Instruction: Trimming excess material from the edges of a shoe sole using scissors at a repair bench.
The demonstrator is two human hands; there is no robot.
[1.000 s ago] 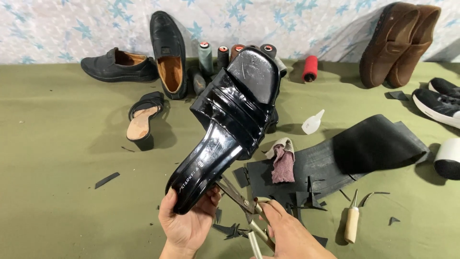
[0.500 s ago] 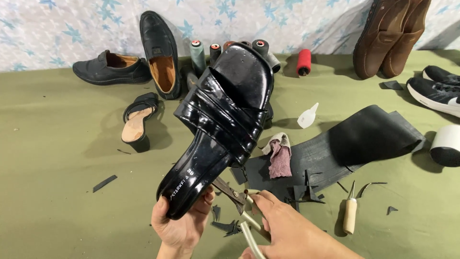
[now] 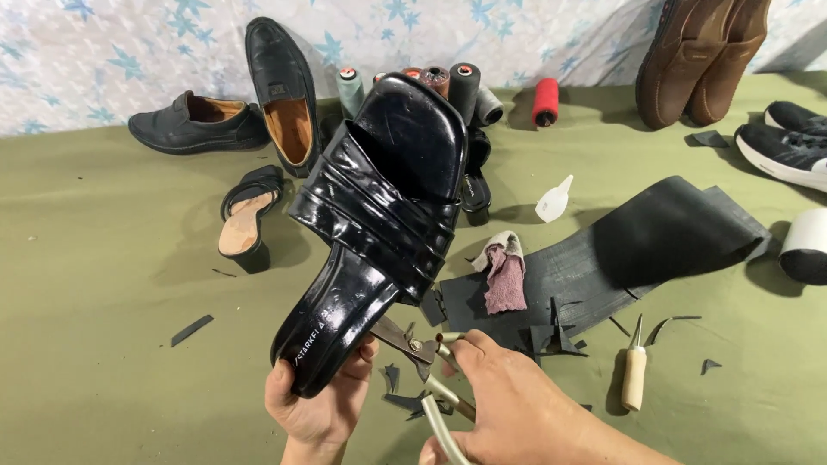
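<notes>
My left hand [image 3: 320, 407] grips the heel end of a glossy black slide sandal [image 3: 375, 220], holding it up with its toe pointing away. My right hand [image 3: 508, 405] holds metal pliers [image 3: 426, 366] by their silver handles. The jaws of the pliers meet the sandal's right edge near the heel, just above my left thumb. The sandal's wide pleated strap faces me.
On the green cloth lie a black rubber sheet [image 3: 642, 241] with cut scraps, a pink rag [image 3: 504, 277], an awl with a wooden handle [image 3: 634, 377], a white glue bottle [image 3: 553, 200], thread spools [image 3: 465, 86], black loafers [image 3: 280, 86], brown shoes [image 3: 698, 56] and a small sandal [image 3: 247, 217].
The sandal has tilted a little more upright and nearer the camera. My right hand has shifted right along the plier handles, the jaws staying at the sandal's edge.
</notes>
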